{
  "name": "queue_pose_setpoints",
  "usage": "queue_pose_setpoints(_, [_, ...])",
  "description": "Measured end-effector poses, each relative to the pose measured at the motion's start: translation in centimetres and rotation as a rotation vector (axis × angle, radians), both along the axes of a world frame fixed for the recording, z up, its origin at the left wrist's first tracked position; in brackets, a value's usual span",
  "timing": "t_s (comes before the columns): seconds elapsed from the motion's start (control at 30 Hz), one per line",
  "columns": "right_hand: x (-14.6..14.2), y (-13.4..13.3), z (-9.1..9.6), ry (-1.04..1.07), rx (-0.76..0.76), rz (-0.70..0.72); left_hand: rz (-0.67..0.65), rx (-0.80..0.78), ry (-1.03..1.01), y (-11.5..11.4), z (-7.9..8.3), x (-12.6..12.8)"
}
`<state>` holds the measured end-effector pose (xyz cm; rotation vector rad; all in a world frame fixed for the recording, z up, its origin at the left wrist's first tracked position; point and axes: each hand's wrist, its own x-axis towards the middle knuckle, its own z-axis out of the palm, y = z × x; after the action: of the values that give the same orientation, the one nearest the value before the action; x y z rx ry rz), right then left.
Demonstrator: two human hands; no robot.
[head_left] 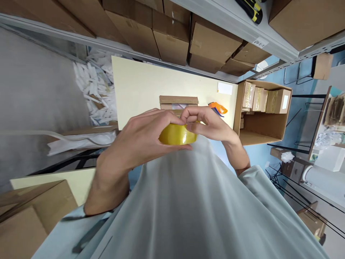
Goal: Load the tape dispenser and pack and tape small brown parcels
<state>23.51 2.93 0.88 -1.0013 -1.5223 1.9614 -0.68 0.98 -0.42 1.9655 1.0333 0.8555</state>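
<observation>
A roll of yellow packing tape (178,134) is held in front of my chest, above the table's near edge. My left hand (147,131) wraps around it, thumb underneath and fingers over the top. My right hand (206,122) is closed with curled fingers, and its thumb and fingertips pinch at the roll's upper right edge. Whether a loose tape end is between those fingertips, I cannot make out. Just beyond the hands lies a small cardboard box (178,99) with a flap raised and something pale inside, partly hidden by my fingers.
On the cream table (140,84) lie an orange and blue object (218,108) and a white card (225,88). An open carton (262,135) with small taped boxes stands at the right. Boxes fill the shelf (215,43) beyond. White scraps (94,91) are heaped at the left.
</observation>
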Motion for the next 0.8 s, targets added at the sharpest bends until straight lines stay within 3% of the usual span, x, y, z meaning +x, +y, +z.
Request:
queue_pose_setpoints(0.1, [-0.2,-0.6,-0.5,0.03,-0.099,-0.07,0.047,-0.067,-0.215,0.6,-1.8,0.1])
queue_pose_setpoints(0.23, [-1.2,-2.3,-1.9,0.091,-0.204,-0.254,0.311,-0.451,-0.811,1.6,-5.6,1.9])
queue_pose_setpoints(0.3, [-2.0,-3.2,-2.5,0.103,-0.219,-0.326,0.397,-0.631,-0.967,1.9,-6.8,3.1])
queue_pose_setpoints(0.37, [-2.7,-3.9,-2.9,0.095,-0.218,-0.354,0.402,-0.71,-1.036,2.1,-7.4,3.9])
queue_pose_setpoints(0.53, [-3.7,-4.4,-2.7,0.095,-0.183,-0.341,0.385,-0.579,-1.034,2.5,-6.8,4.1])
queue_pose_setpoints(0.8, [-3.6,-4.5,-1.9,0.091,-0.177,-0.341,0.333,-0.342,-0.852,2.7,-5.6,4.1])
